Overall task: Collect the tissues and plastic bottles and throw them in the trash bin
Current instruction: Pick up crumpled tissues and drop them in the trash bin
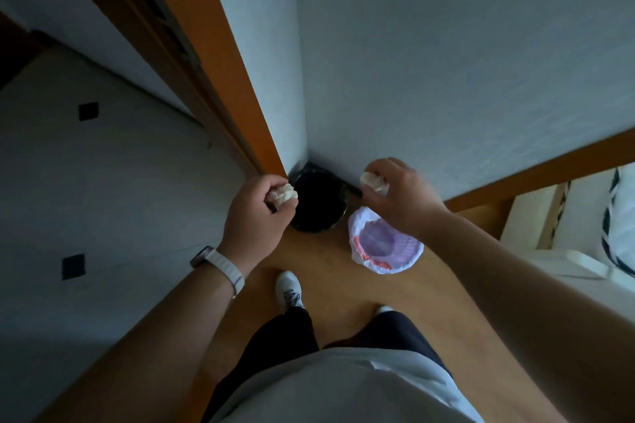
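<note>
Left hand and right hand each clench a crumpled tissue above the black trash bin wedged in the far wall corner, open wooden floor nearer, no writing readable.

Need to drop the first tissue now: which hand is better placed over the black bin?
Left. The left hand holds its crumpled white tissue beside the black round bin, nearly over its rim.

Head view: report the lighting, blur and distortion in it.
Head view: dim and underexposed, with a bluish cast on the walls; the black bin in the corner is nearly featureless. Wide-angle distortion bends the door frame and splays the forearms. The right hand shows slight motion blur; the left hand is sharper.
</note>
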Demonstrator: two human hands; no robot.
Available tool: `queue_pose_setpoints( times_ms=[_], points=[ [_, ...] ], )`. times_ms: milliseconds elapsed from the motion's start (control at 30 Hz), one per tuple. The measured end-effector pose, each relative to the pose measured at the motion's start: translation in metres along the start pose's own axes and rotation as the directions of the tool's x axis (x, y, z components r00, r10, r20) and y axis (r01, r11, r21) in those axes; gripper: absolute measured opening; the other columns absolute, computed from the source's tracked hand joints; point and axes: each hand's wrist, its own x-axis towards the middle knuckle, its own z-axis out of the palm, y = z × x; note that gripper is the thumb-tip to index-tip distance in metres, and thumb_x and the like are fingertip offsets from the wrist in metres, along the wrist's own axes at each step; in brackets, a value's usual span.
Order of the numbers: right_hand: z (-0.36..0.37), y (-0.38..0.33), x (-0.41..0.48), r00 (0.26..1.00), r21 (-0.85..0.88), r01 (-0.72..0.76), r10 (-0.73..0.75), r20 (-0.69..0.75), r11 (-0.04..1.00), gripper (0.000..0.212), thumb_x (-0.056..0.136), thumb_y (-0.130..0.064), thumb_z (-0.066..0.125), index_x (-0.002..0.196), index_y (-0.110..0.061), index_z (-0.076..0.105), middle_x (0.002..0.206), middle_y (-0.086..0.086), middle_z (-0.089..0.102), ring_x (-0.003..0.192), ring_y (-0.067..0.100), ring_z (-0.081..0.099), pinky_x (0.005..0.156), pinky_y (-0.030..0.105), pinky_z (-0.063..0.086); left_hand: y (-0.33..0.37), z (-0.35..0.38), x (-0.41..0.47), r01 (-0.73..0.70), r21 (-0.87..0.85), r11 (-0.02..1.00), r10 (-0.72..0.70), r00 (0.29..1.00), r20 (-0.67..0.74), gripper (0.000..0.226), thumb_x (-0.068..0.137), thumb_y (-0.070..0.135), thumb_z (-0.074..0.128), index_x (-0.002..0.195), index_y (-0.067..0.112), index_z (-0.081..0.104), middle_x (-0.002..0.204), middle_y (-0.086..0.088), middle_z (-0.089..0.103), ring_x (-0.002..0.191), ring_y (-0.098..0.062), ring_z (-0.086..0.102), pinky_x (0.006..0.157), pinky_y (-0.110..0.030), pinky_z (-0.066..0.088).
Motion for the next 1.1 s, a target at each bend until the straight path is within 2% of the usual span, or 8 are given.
queue_pose_setpoints(
  times_ms=[100,233,333,500,667,800,867,1100],
  points=[
    [0.019,-0.01,0.017,0.997,0.025,-0.068,0.068,-0.025,0.997,0.021,0.086,-0.025,0.066,0.106,-0.02,0.063,0.099,-0.002,0.061,0.083,0.022,0.06,0.071,0.035,0.053,-0.027,-0.006,0.026,-0.012,-0.013,1.0,0.012,0.999,0.053,0.025,0.084,0.02,0.072,0.108,0.018,0.065,0.093,0.016,0.055,0.088,-0.009,0.058,0.075,-0.025,0.052],
    [0.049,-0.011,0.037,0.994,0.029,-0.108,0.108,-0.011,0.994,0.023,0.086,-0.031,0.063,0.108,-0.025,0.06,0.1,-0.005,0.06,0.083,0.018,0.06,0.07,0.033,0.053,-0.06,0.004,0.056,0.004,-0.021,1.0,-0.002,0.995,0.104,0.026,0.084,0.02,0.073,0.109,0.018,0.064,0.1,0.006,0.06,0.088,-0.01,0.059,0.075,-0.025,0.053],
    [0.076,0.004,0.053,0.991,0.003,-0.135,0.134,0.026,0.991,0.026,0.087,-0.032,0.062,0.111,-0.025,0.06,0.104,-0.003,0.061,0.084,0.018,0.059,0.068,0.03,0.05,-0.082,0.026,0.074,0.04,-0.031,0.999,-0.036,0.99,0.14,0.026,0.084,0.018,0.073,0.109,0.016,0.064,0.1,0.006,0.06,0.088,-0.009,0.059,0.073,-0.018,0.051],
    [0.128,0.049,0.084,0.984,-0.053,-0.159,0.163,0.071,0.986,0.03,0.089,-0.032,0.06,0.118,-0.022,0.06,0.114,-0.001,0.061,0.09,0.013,0.053,0.069,0.024,0.035,-0.127,0.086,0.102,0.13,-0.013,0.991,-0.125,0.972,0.197,0.025,0.085,0.02,0.072,0.109,0.018,0.064,0.1,0.006,0.059,0.083,-0.001,0.057,0.066,-0.003,0.042],
    [0.203,0.121,0.116,0.978,-0.035,-0.173,0.176,0.111,0.984,0.032,0.091,-0.025,0.06,0.123,-0.018,0.058,0.121,0.004,0.058,0.096,0.02,0.058,0.073,0.03,0.045,-0.192,0.165,0.127,0.216,0.014,0.976,-0.213,0.948,0.238,0.028,0.086,0.021,0.072,0.112,0.018,0.063,0.105,0.003,0.062,0.087,-0.001,0.058,0.067,-0.001,0.042],
    [0.262,0.174,0.132,0.974,-0.054,-0.18,0.186,0.129,0.982,0.034,0.09,-0.021,0.061,0.123,-0.017,0.059,0.123,0.005,0.057,0.098,0.024,0.058,0.072,0.026,0.037,-0.244,0.219,0.131,0.218,0.077,0.973,-0.231,0.929,0.288,0.029,0.087,0.019,0.071,0.114,0.017,0.062,0.106,0.003,0.06,0.084,0.004,0.054,0.067,0.001,0.039],
    [0.324,0.22,0.145,0.976,-0.061,-0.171,0.177,0.123,0.983,0.033,0.088,-0.02,0.062,0.12,-0.017,0.06,0.12,0.005,0.058,0.098,0.027,0.058,0.071,0.028,0.036,-0.297,0.27,0.131,0.239,0.111,0.965,-0.261,0.919,0.296,0.031,0.087,0.019,0.07,0.116,0.017,0.061,0.108,0.003,0.059,0.084,0.002,0.054,0.068,0.0,0.041],
    [0.423,0.285,0.143,0.982,-0.095,-0.048,0.064,0.179,0.994,0.03,0.08,-0.014,0.061,0.109,-0.013,0.063,0.106,0.007,0.062,0.098,0.034,0.058,0.075,0.045,0.051,-0.374,0.345,0.122,0.274,0.112,0.955,-0.296,0.9,0.319,0.03,0.089,0.019,0.068,0.118,0.022,0.061,0.113,0.004,0.059,0.095,-0.004,0.058,0.075,-0.01,0.044]
  ],
)
